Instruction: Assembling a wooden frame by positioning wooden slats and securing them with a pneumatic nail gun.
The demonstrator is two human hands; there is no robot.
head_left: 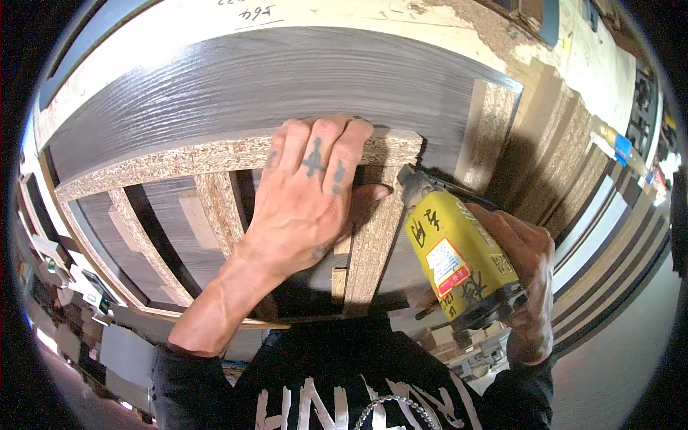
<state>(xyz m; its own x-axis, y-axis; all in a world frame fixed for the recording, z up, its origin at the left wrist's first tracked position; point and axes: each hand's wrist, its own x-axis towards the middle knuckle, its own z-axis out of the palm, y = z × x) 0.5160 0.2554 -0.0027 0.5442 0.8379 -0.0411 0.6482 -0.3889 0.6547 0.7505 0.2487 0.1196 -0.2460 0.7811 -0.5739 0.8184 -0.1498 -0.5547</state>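
Observation:
A frame of particleboard strips [136, 161] lies on a grey wood-grain panel [301, 79]. My left hand [308, 190] is closed over its far strip near the right end, fingers wrapped over the far edge and thumb on the near side. In my right hand [527, 251] is a yellow nail gun [459, 251], with handwriting and a label on its body. Its dark nose is at the corner where the far strip meets the right crosspiece [380, 236]; whether it touches cannot be made out. The nail gun hides part of my right fingers.
A short particleboard piece [487, 132] lies on the panel's right end. Further right, several strips [559, 158] lean side by side, near stacked boards [609, 265]. A pale, worn board [172, 54] runs behind the panel. Small blocks [339, 283] sit beside the frame's crosspieces.

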